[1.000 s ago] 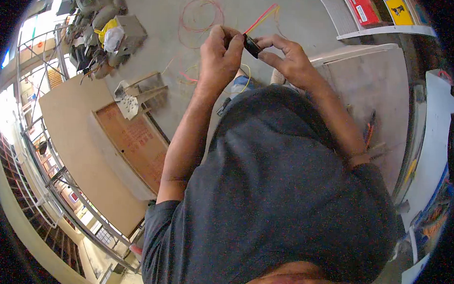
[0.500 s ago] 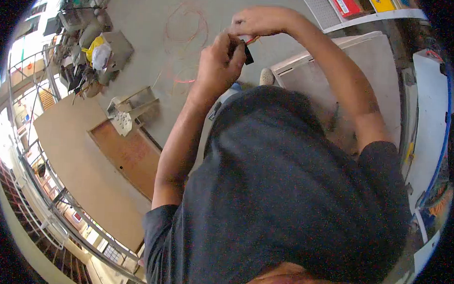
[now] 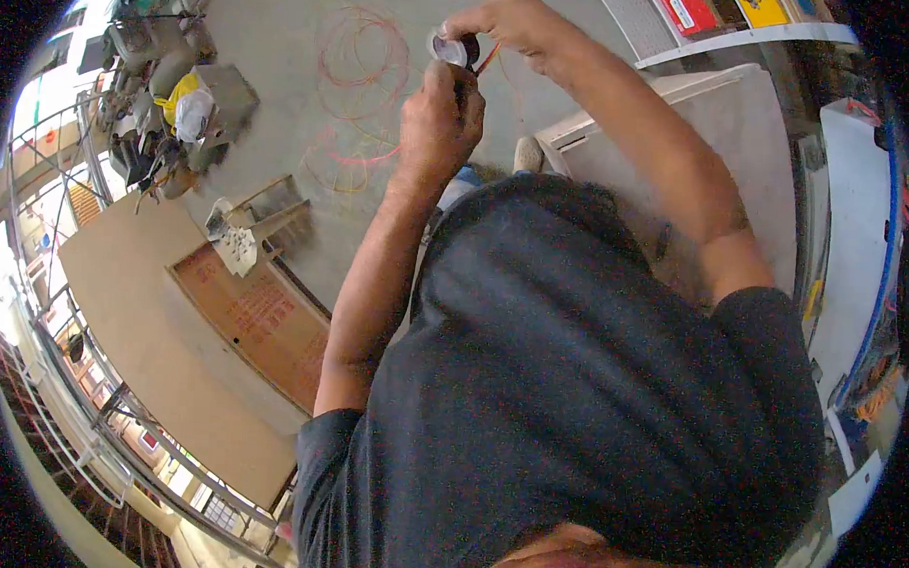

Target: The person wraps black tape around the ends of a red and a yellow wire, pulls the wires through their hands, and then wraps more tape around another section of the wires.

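Observation:
My left hand (image 3: 438,123) is closed around a small round roll (image 3: 451,52) with a pale centre and dark edge, which looks like black electrical tape. Thin red and yellow wires (image 3: 489,59) stick out beside the roll, between my hands; which fingers touch them is hidden. Just above, my right hand (image 3: 508,28) has its fingers apart, with the thumb close to or touching the roll's rim. Its upper fingers are cut off by the frame's top edge.
Loosely coiled red and yellow wire (image 3: 362,65) lies on the grey floor. At left are a large board (image 3: 135,273) and a brown panel (image 3: 258,312). A pale panel (image 3: 700,122) lies at right, near a shelf (image 3: 753,36) with boxes. A shoe (image 3: 528,154) shows below my hands.
My right hand has lifted away from my left, and its fingers have spread. The round roll now faces up in view; before, a flat black piece showed beside my left fingers.

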The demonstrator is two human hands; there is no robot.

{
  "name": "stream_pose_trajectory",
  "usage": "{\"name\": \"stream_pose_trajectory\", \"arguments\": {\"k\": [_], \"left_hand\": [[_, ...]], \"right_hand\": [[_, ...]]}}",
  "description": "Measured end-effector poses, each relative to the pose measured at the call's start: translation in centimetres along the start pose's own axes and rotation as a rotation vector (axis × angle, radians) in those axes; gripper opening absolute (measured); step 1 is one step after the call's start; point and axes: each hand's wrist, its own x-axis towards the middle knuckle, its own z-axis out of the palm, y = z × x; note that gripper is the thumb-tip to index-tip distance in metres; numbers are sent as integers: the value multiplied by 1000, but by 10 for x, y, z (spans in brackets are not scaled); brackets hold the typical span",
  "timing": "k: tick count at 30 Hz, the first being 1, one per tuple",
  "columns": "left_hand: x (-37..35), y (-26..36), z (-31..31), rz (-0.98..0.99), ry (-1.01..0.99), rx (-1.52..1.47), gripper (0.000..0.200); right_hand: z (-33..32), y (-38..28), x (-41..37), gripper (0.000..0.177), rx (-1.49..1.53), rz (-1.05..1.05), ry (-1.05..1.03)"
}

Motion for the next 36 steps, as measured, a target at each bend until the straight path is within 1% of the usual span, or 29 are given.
{"name": "stream_pose_trajectory", "arguments": {"k": [1,3,4,5,6,7,9,10,12,14,16,17,19,20,22,23,24,25,26,27,28,29,30,31,32,33,34,35,36], "left_hand": [[2,0,-2,-6,11,15,16],[0,2,-6,-58,44,-41,16],[0,2,-7,-109,73,-103,15],[0,2,-9,-109,79,-101,15],[0,2,-11,-170,92,-114,16],[0,2,-12,-231,103,-128,16],[-3,-4,-10,-192,164,-122,16],[-4,-7,-9,-154,222,-115,16],[-5,-13,-9,-148,267,-190,17],[-8,-12,-11,-143,313,-267,17],[-11,-11,-15,-276,173,-361,15],[-10,-11,-19,-278,173,-361,15],[-5,-14,-29,-646,-72,-793,15],[-3,-13,-28,-647,-72,-794,15],[-1,-13,-25,-877,-87,-754,17],[-2,-15,-22,-879,-87,-754,17],[-4,-18,-18,-806,-98,-730,16],[-6,-18,-14,-731,-114,-707,16],[-8,-18,-11,-730,-120,-708,16],[-9,-19,-8,-654,-77,-634,19],[-11,-19,-7,-578,-34,-559,21],[-13,-18,-7,-578,-34,-558,21],[-15,-18,-7,-463,-8,-462,21],[-16,-17,-7,-347,17,-367,20],[-17,-16,-8,-345,17,-366,20],[-18,-16,-10,-418,-28,-382,19],[-18,-16,-13,-491,-71,-397,17],[-19,-16,-16,-490,-68,-393,17],[-20,-15,-18,-543,-105,-497,18]], "right_hand": [[0,-9,-2,52,3,-5,-6],[-6,-26,-5,67,158,128,-80],[-9,-30,-8,67,158,124,-84],[-13,-33,-12,65,325,183,-204],[-15,-35,-16,63,491,243,-325],[-14,-36,-21,63,490,241,-329],[-10,-36,-32,65,375,21,-304],[-12,-39,-37,65,375,19,-311],[-20,-45,-48,68,178,-151,-354],[-26,-44,-58,68,164,-170,-382],[-32,-39,-64,69,149,-185,-406],[-34,-35,-65,69,142,-198,-418],[-35,-24,-67,68,135,-211,-430],[-34,-18,-68,65,136,-164,-438],[-26,-9,-73,63,138,-114,-448],[-17,-8,-75,59,223,89,-378],[-10,-6,-76,55,307,291,-302],[-6,-2,-78,55,307,295,-297],[-2,1,-80,43,103,264,-254],[-1,3,-81,33,-101,231,-212],[0,3,-80,33,-100,233,-210],[-1,1,-78,28,-92,232,-281],[-1,0,-76,26,-84,229,-351],[0,1,-75,26,-83,228,-350],[2,4,-75,29,-91,233,-340],[4,7,-75,32,-98,238,-331],[6,14,-74,32,-96,235,-331],[7,22,-72,31,-41,259,-343],[8,28,-71,31,14,285,-355]]}}
